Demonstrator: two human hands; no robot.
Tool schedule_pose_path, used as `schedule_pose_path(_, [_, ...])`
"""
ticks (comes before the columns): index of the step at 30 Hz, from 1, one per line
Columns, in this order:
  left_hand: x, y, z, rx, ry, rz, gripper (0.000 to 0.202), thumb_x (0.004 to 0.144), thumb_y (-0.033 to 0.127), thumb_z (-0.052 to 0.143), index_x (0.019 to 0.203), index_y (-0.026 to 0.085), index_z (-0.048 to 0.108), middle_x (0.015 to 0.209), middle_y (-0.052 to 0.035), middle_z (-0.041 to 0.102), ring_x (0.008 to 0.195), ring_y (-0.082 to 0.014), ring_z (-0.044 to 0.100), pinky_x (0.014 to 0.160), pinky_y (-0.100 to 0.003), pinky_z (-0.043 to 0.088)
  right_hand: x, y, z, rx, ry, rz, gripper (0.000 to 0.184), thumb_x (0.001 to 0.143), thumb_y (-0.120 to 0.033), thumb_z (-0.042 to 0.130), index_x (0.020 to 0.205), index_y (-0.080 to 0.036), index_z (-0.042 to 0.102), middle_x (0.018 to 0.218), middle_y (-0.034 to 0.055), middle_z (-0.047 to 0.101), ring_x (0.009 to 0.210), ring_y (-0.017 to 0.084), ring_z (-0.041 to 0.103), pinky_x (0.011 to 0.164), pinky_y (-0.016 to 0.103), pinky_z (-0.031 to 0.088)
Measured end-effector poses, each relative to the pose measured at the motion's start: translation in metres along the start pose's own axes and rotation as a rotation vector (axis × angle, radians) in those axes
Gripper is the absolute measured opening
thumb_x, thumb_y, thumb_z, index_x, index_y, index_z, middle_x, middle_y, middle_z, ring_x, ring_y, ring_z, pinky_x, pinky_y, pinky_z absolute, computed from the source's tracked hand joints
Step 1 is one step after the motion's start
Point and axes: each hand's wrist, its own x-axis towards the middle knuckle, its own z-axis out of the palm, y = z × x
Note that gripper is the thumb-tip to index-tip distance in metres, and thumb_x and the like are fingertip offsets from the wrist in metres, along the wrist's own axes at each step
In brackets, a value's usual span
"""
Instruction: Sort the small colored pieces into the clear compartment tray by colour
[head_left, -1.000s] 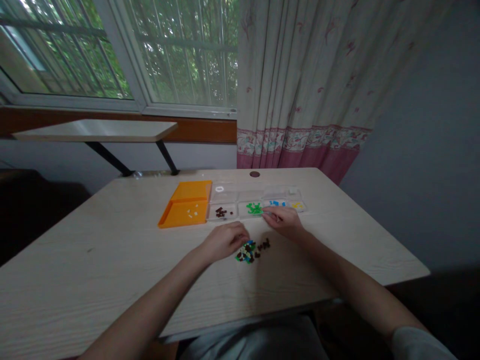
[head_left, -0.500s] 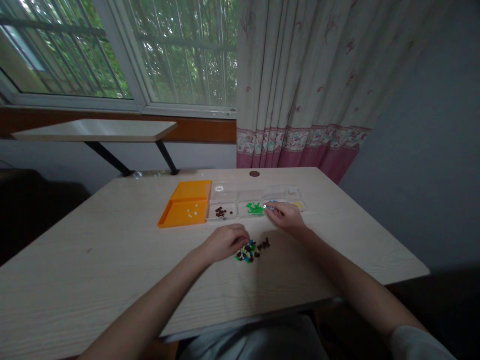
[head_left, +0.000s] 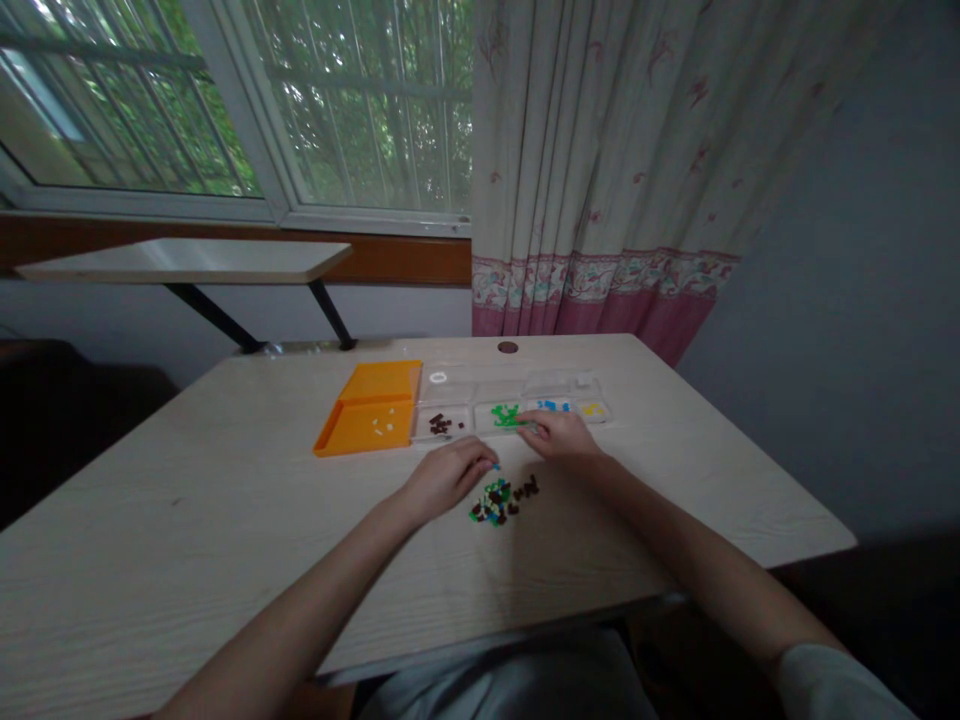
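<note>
A clear compartment tray (head_left: pixel 559 383) lies on the pale wooden table (head_left: pixel 187 500), and everything is placed around it. The person's right hand (head_left: pixel 559 437) sits at the tray's near edge, knuckles up, with its fingers (head_left: pixel 534 424) drawn together at the front wall of the compartment holding green pieces (head_left: pixel 508 415). The left hand (head_left: pixel 446 478) rests on the table just in front of the tray, below the compartment of dark brown pieces (head_left: pixel 439 425). It is loosely curled, fingertips pointing down.

A small heap of mixed pieces (head_left: pixel 499 500), green, blue, white and dark brown, lies in front of the tray. It is between the two hands and closest to the left hand's fingertips. From where I stand the pieces are too small to tell whether either hand is pinching one.

Further along the tray, past the green compartment, are blue pieces (head_left: pixel 550 405) and then yellow pieces (head_left: pixel 592 409). An orange tray (head_left: pixel 371 410) butts against the clear tray's end beside the brown compartment, with a few white specks in it. Beyond the clear tray hangs a curtain (head_left: pixel 600 150) with a pink hem.
</note>
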Motion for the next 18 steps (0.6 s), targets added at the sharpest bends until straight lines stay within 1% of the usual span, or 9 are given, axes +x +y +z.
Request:
schedule_pose_path(4, [0.001,0.004,-0.002,0.04,0.088,-0.001,0.022,0.089,0.026,0.038,0.093,0.018,0.058,0.089,-0.0052,0.06,0.084,-0.0147,0.055,0.076,-0.025,0.043,-0.009,-0.015,0.004,0.14,-0.136,-0.106,0.023,0.076,-0.04,0.059,0.088,-0.024,0.069,0.054,-0.003,0.06,0.048,0.008,0.048,0.05,0.018,0.031])
schedule_pose_path(6, [0.001,0.006,-0.003,0.068,0.11,0.004,0.022,0.089,0.026,0.038,0.093,0.018,0.058,0.088,-0.0051,0.06,0.083,-0.0147,0.055,0.075,-0.025,0.044,-0.011,-0.019,0.007,0.224,-0.156,-0.144,0.023,0.075,-0.041,0.06,0.085,-0.023,0.07,0.053,-0.0039,0.058,0.046,0.006,0.045,0.049,0.017,0.031])
schedule_pose_path(11, [0.001,0.007,-0.002,0.115,0.137,0.021,0.021,0.089,0.026,0.039,0.092,0.017,0.057,0.087,-0.0053,0.06,0.082,-0.0145,0.055,0.073,-0.025,0.044,-0.012,-0.021,0.015,0.369,-0.114,-0.191,0.021,0.075,-0.037,0.061,0.08,-0.018,0.069,0.05,-0.0049,0.055,0.043,0.005,0.041,0.047,0.016,0.029])
schedule_pose_path(15, [0.001,0.006,-0.001,0.112,0.141,0.047,0.02,0.088,0.026,0.041,0.093,0.017,0.058,0.086,-0.0056,0.06,0.081,-0.0142,0.055,0.072,-0.024,0.044,-0.012,-0.02,0.016,0.387,-0.093,-0.193,0.022,0.076,-0.037,0.06,0.079,-0.017,0.068,0.05,-0.0042,0.055,0.044,0.005,0.043,0.046,0.016,0.029])
schedule_pose_path(18, [0.001,0.007,-0.001,0.098,0.142,0.055,0.019,0.088,0.026,0.041,0.092,0.017,0.058,0.086,-0.0052,0.06,0.08,-0.0139,0.055,0.07,-0.024,0.043,-0.013,-0.018,0.017,0.36,-0.065,-0.194,0.025,0.078,-0.04,0.058,0.08,-0.017,0.068,0.053,-0.003,0.057,0.045,0.006,0.046,0.046,0.017,0.031])
